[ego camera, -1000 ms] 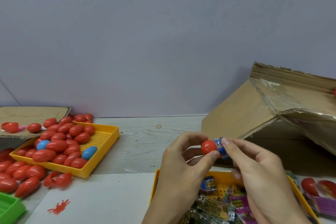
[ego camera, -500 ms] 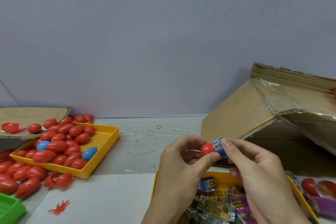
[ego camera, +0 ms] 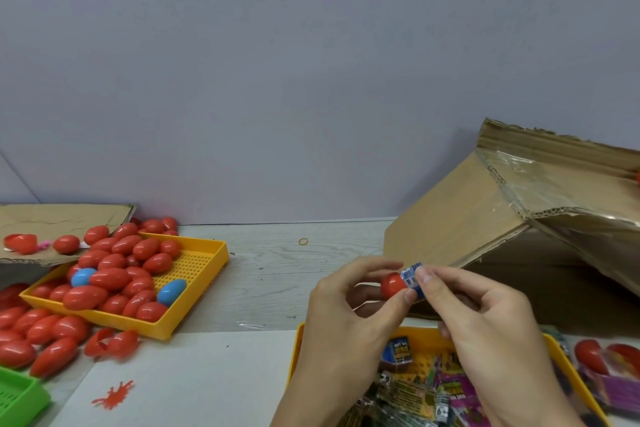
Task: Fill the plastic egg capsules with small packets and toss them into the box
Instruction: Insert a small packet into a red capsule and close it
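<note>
My left hand [ego camera: 341, 315] pinches a red egg capsule half [ego camera: 392, 284] between thumb and fingers. My right hand [ego camera: 485, 319] pinches a small blue packet [ego camera: 412, 277] that sticks out of the capsule's open end. Both hands hover above a yellow tray [ego camera: 293, 354] holding several small packets [ego camera: 412, 392]. The open cardboard box [ego camera: 491, 211] stands just behind my hands at the right. A second yellow tray [ego camera: 204, 274] at the left is heaped with red and blue egg capsules [ego camera: 110, 279].
More red capsules [ego camera: 38, 333] lie loose on the table left of that tray, by a green basket [ego camera: 17, 395]. A flat cardboard flap [ego camera: 52, 218] lies at the far left. A white sheet [ego camera: 180, 378] with a red toy bug [ego camera: 112, 395] covers the near table. Wall behind.
Both hands have sunk slightly with the capsule. The blue packet sits a little deeper in the red half.
</note>
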Demonstrator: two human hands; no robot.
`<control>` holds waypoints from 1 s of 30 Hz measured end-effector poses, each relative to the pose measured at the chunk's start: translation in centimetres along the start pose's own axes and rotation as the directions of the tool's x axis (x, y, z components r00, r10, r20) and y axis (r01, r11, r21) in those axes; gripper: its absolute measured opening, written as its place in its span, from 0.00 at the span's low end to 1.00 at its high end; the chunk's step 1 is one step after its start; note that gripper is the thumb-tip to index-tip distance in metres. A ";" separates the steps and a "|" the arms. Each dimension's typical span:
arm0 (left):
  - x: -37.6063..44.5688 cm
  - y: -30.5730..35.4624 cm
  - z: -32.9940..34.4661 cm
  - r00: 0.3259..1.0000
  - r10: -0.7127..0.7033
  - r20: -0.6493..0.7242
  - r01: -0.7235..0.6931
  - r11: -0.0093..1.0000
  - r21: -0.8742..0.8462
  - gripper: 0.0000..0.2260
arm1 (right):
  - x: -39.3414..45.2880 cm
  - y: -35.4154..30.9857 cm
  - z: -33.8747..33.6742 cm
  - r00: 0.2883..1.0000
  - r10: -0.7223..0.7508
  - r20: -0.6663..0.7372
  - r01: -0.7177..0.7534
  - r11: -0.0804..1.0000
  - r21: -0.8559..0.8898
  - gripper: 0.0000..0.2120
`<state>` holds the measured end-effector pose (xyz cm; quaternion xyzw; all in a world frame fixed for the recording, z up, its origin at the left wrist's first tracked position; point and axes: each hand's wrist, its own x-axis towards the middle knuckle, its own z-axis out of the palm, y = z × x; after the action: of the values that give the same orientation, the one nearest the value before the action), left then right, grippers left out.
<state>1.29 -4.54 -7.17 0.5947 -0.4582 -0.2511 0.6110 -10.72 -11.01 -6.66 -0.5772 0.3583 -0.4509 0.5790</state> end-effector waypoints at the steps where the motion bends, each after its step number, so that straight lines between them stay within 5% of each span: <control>1: 0.0 0.0 0.0 1.000 0.008 0.000 -0.008 1.000 0.006 0.09 | 0.0 0.0 0.0 1.000 -0.008 0.009 0.008 1.000 -0.012 0.11; 8: 0.2 -0.1 -0.1 0.995 -0.001 -0.095 -0.005 0.998 -0.068 0.06 | -0.2 0.7 -0.1 0.991 -0.097 0.095 0.116 0.967 -0.228 0.13; 12: 0.2 0.2 -0.1 0.992 -0.012 -0.122 -0.005 0.991 -0.135 0.04 | -0.5 0.9 0.7 0.968 -0.214 0.132 0.250 0.866 -0.432 0.21; 19: 0.1 0.1 0.2 0.994 -0.035 -0.099 0.019 0.987 -0.157 0.05 | -0.4 1.7 1.0 0.907 -0.412 0.089 0.376 0.698 -0.610 0.20; 30: 0.1 -0.3 0.2 0.996 -0.089 -0.014 0.086 0.985 -0.147 0.05 | -0.5 1.1 0.8 0.876 -0.463 0.133 0.459 0.716 -0.526 0.24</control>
<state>1.29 -4.78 -7.46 0.5704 -0.4058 -0.3046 0.6459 -10.01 -10.31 -7.79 -0.7858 0.3181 -0.4627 0.2592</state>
